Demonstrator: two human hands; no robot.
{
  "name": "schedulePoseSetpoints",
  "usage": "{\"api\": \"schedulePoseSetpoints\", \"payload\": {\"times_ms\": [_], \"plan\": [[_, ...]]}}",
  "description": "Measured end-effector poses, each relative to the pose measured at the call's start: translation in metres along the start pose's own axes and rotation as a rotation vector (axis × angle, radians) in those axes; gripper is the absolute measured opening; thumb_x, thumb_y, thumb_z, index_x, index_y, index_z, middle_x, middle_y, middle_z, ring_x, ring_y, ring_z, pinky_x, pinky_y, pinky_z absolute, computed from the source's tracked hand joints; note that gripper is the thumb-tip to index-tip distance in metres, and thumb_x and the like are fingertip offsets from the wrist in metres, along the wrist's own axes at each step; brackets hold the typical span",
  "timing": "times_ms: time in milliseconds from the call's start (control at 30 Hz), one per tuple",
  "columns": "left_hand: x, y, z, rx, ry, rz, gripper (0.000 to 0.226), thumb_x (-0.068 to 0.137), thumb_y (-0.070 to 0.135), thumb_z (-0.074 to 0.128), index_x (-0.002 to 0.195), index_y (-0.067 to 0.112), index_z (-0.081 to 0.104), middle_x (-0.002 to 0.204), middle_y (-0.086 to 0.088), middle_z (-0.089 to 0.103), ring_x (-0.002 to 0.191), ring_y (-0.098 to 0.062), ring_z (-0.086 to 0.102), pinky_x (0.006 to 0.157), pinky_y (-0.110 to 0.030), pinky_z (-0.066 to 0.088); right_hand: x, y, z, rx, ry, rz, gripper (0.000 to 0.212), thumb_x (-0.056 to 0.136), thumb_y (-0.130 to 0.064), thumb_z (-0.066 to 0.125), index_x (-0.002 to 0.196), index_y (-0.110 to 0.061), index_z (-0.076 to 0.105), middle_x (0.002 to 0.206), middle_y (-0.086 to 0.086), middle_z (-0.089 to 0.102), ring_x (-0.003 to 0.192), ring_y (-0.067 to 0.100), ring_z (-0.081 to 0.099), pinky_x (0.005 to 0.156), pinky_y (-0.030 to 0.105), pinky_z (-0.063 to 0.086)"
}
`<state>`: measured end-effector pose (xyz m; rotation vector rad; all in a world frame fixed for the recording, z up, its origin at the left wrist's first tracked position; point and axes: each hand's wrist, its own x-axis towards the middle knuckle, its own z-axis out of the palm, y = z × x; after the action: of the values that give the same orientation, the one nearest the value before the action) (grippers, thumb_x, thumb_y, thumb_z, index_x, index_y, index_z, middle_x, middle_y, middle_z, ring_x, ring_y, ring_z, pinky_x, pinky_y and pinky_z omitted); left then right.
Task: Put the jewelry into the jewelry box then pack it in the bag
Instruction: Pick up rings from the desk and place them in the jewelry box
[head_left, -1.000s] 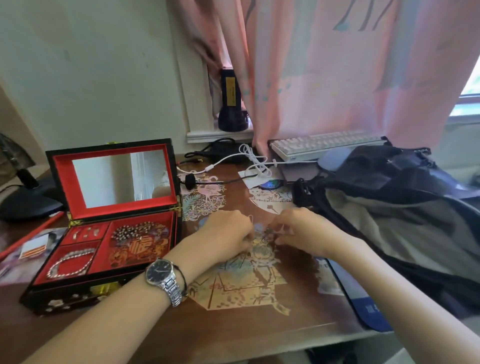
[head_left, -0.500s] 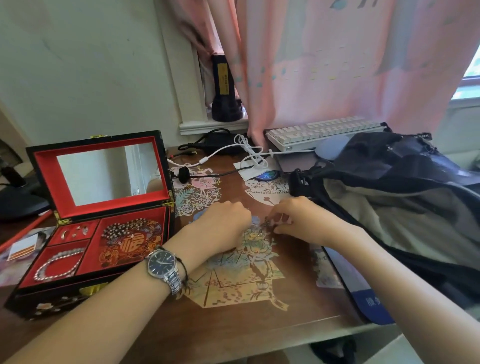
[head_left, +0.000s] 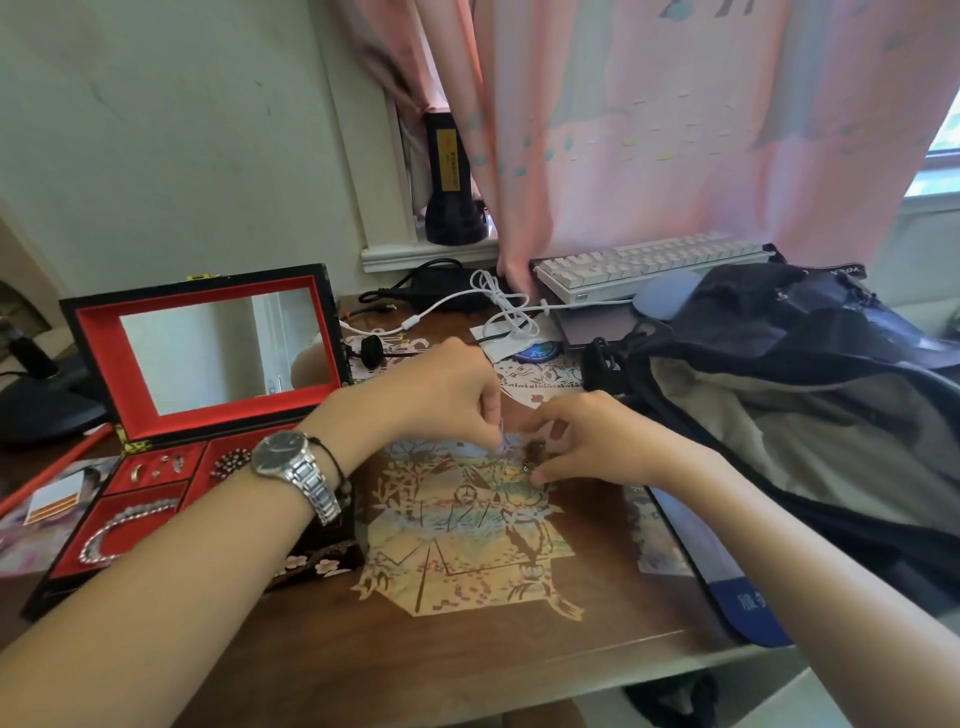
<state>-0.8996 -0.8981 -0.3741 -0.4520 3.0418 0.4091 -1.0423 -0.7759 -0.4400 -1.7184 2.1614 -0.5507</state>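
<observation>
Pink curtains (head_left: 649, 130) hang behind a brown wooden counter (head_left: 467, 649) that is covered with paper-cut decorations. At the counter's left edge stands the jewelry box (head_left: 197, 415), its lid upright with a mirror in a red frame. Its red-lined compartments hold small rings (head_left: 156, 465) at the back left, a silver bead bracelet (head_left: 122, 525) in the front left, and a dark beaded piece (head_left: 231, 461) in the right section, partly hidden by the left wrist and its metal watch (head_left: 296, 470).

Near the middle of the counter, just right of the box, both hands meet over a small dark piece of jewelry (head_left: 535, 449). The left hand (head_left: 441, 395) is curled, its thumb and fingertips pinching a thin light strand just to the left of the dark piece. The right hand (head_left: 587, 441) is curled too, fingertips closed around the piece from the right and front. Whether the piece touches the counter cannot be told.

Along the right edge lies the dark bag (head_left: 805, 389), open, its pale lining showing, close beside the right wrist. A white keyboard (head_left: 649, 260) sits at the back edge behind the bag.
</observation>
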Motion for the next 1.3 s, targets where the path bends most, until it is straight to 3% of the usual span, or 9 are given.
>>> {"api": "schedulePoseSetpoints", "payload": {"times_ms": [167,333,433,667,833,933,1100,1200,1300], "plan": [[-0.004,0.006,-0.027,-0.133,0.105,0.018,0.006,0.068,0.019,0.07,0.073,0.019,0.074,0.068,0.003,0.074,0.066,-0.007,0.069,0.069,-0.026,0.059,0.001,-0.013,-0.001,0.192,-0.005,-0.046,0.054,0.069,-0.039,0.08,0.118,-0.026,0.061,0.11,-0.011,0.064,0.094,0.004,0.059,0.073,0.015,0.044],[-0.01,0.011,-0.041,-0.18,0.214,0.052,0.006,0.068,0.019,0.071,0.072,0.02,0.075,0.067,0.007,0.072,0.064,-0.003,0.067,0.064,-0.021,0.057,0.003,-0.032,-0.006,0.403,0.043,-0.103,0.032,0.074,-0.029,0.078,0.104,-0.021,0.07,0.085,-0.016,0.069,0.077,0.004,0.063,0.068,0.013,0.048],[-0.016,0.012,-0.047,-0.239,0.277,0.044,0.005,0.07,0.016,0.072,0.073,0.019,0.075,0.066,0.007,0.072,0.063,-0.004,0.067,0.059,-0.015,0.054,0.006,-0.036,-0.006,0.455,0.062,-0.111,0.016,0.077,-0.023,0.076,0.091,-0.015,0.073,0.083,-0.003,0.073,0.074,0.017,0.067,0.071,0.025,0.052],[-0.034,-0.002,-0.063,-0.274,0.428,-0.013,0.001,0.072,0.018,0.074,0.073,0.019,0.074,0.067,0.003,0.073,0.063,-0.006,0.068,0.062,-0.015,0.055,0.003,-0.037,-0.01,0.473,0.058,-0.106,0.01,0.082,-0.015,0.07,0.072,-0.017,0.07,0.083,-0.007,0.074,0.076,0.004,0.067,0.071,0.01,0.048],[-0.051,-0.015,-0.072,-0.279,0.51,-0.072,0.003,0.071,0.017,0.074,0.07,0.019,0.074,0.064,0.005,0.072,0.059,0.0,0.066,0.059,-0.01,0.05,0.002,-0.041,-0.025,0.453,0.106,-0.111,0.01,0.082,-0.018,0.071,0.073,-0.023,0.07,0.067,-0.015,0.07,0.061,-0.005,0.059,0.059,0.005,0.041],[-0.062,-0.024,-0.074,-0.283,0.536,-0.108,0.003,0.071,0.016,0.074,0.07,0.018,0.074,0.062,0.006,0.072,0.059,-0.003,0.067,0.057,-0.008,0.049,0.002,-0.048,-0.033,0.435,0.117,-0.118,0.008,0.082,-0.02,0.071,0.075,-0.016,0.071,0.068,-0.004,0.071,0.061,0.004,0.061,0.064,0.013,0.045],[-0.087,-0.04,-0.074,-0.286,0.52,-0.17,0.004,0.072,0.017,0.075,0.07,0.02,0.074,0.062,0.005,0.073,0.06,-0.003,0.068,0.06,-0.011,0.051,0.006,-0.074,-0.045,0.41,0.118,-0.175,0.013,0.083,-0.02,0.071,0.083,-0.007,0.071,0.081,0.011,0.075,0.069,0.007,0.068,0.067,0.004,0.044],[-0.102,-0.05,-0.072,-0.281,0.496,-0.211,0.004,0.072,0.019,0.075,0.069,0.021,0.074,0.068,0.003,0.074,0.064,-0.004,0.068,0.059,-0.005,0.048,0.01,-0.094,-0.048,0.399,0.126,-0.238,0.011,0.083,-0.02,0.07,0.084,-0.009,0.072,0.078,0.004,0.076,0.079,0.018,0.07,0.077,0.014,0.052],[-0.12,-0.061,-0.069,-0.259,0.465,-0.255,0.003,0.073,0.023,0.074,0.07,0.023,0.074,0.071,0.006,0.074,0.068,-0.006,0.069,0.066,-0.018,0.052,0.016,-0.117,-0.046,0.357,0.113,-0.303,0.012,0.083,-0.019,0.07,0.087,-0.007,0.072,0.066,-0.008,0.072,0.064,0.002,0.066,0.07,0.012,0.051]]}}
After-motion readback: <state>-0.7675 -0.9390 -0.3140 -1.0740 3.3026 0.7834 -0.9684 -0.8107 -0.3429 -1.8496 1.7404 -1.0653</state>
